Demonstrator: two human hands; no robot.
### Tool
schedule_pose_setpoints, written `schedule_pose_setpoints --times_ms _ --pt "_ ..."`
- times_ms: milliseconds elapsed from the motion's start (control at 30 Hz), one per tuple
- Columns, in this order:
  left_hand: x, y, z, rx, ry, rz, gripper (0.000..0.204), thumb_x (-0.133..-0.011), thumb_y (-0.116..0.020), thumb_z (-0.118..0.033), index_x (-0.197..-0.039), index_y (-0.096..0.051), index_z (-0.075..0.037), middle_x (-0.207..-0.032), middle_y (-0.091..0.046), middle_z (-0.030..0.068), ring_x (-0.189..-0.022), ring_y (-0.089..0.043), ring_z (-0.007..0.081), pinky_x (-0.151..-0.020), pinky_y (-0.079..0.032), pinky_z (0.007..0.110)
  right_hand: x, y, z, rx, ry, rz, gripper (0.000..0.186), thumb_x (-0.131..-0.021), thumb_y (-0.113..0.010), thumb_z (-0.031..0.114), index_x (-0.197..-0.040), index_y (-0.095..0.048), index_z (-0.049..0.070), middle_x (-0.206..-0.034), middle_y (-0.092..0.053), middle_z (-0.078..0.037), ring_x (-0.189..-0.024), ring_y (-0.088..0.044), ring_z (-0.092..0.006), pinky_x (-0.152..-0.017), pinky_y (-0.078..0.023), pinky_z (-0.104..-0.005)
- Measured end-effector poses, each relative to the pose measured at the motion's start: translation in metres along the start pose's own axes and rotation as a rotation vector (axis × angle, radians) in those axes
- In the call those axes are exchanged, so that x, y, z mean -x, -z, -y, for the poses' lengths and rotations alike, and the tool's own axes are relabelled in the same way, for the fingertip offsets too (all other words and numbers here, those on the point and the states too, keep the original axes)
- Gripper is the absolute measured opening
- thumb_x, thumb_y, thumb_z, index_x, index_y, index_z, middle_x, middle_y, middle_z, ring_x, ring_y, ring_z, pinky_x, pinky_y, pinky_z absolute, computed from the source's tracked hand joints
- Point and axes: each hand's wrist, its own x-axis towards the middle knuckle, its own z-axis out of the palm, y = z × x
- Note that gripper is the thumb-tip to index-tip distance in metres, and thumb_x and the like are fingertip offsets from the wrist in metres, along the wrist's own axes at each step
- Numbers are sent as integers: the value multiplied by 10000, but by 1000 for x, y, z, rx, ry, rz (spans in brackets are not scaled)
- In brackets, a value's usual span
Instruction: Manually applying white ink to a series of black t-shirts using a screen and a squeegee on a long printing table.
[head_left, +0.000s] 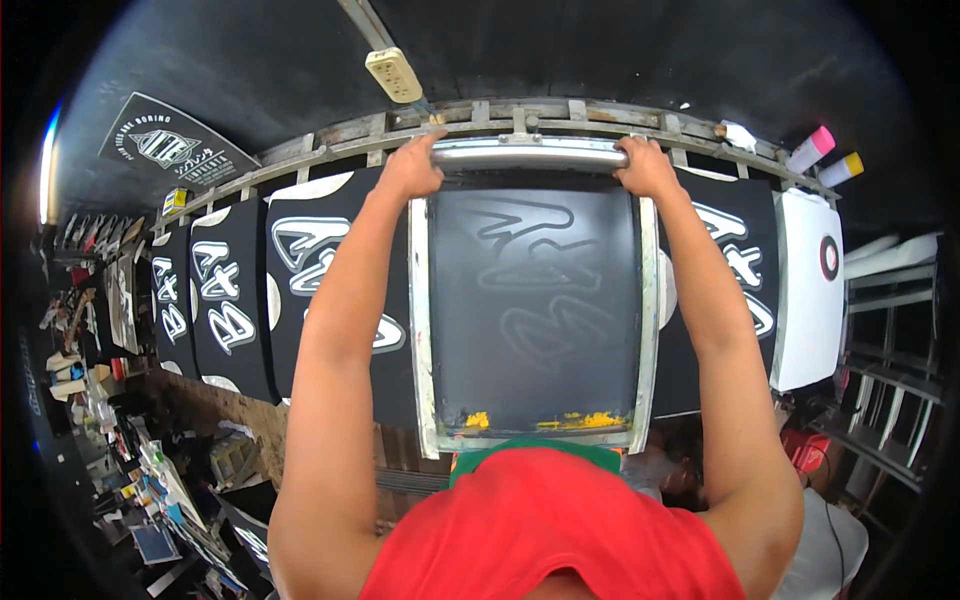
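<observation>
Both arms reach forward over a screen-printing frame [647,320], its pale rails streaked with paint. The dark mesh [540,290] carries faint outlined lettering, with yellow patches [595,421] along its near end. Across the far end lies a long silver squeegee [530,151], its blade hidden. My left hand [413,166] is closed around the squeegee's left end, and my right hand [649,167] grips the right end. Under and beside the frame are black shirts, including one [310,255] with white lettering on the left and another [735,245] on the right.
More printed black shirts [228,290] line up leftward along a rail [340,155]. A white board [808,290] stands to the right, with spray cans [812,148] behind it. A power outlet [393,75] hangs above. Clutter fills the lower left; a metal rack [890,370] is at right.
</observation>
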Motion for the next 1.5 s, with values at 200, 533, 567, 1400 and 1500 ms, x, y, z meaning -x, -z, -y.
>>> schedule_pose_setpoints --times_ms 200,533,567,1400,1500 --pt "-9 19 -17 -90 16 72 652 -819 -689 -180 -1448 -520 -160 -1396 -599 177 -1290 -566 354 -1068 -470 463 -6 10 -1 26 -9 104 485 -766 -790 242 -1219 -687 106 -1272 -647 -138 -1208 -584 -374 -1010 -503 -485" --pt "-33 8 -21 -213 -52 266 573 -765 -657 -87 -1336 -613 -92 -1267 -660 227 -1196 -621 386 -1032 -498 456 -24 19 3 93 11 255 414 -752 -667 172 -1146 -733 66 -1125 -718 -213 -1082 -682 -360 -976 -533 -431" --pt "-32 4 -23 -251 -39 277 513 -762 -643 -85 -1275 -645 -80 -1194 -685 230 -1139 -646 393 -995 -516 459 -25 20 5 118 -12 289 413 -738 -643 159 -1127 -741 63 -1102 -722 -219 -1068 -687 -362 -968 -537 -430" --pt "438 -8 -130 -56 -214 106 514 -677 -768 -162 -1183 -682 -178 -1088 -708 34 -1007 -617 273 -1029 -367 561 472 7 90 -172 -42 -359 399 -769 -744 160 -1147 -646 79 -1252 -615 -121 -1198 -525 -372 -992 -428 -504" --pt "408 7 -124 -35 -138 130 343 -765 -792 -327 -1063 -769 -159 -887 -751 92 -887 -688 305 -1012 -429 549 471 -21 57 -278 -362 -577 572 -840 -784 426 -1194 -622 7 -1197 -648 -171 -1205 -553 -383 -1042 -432 -458"
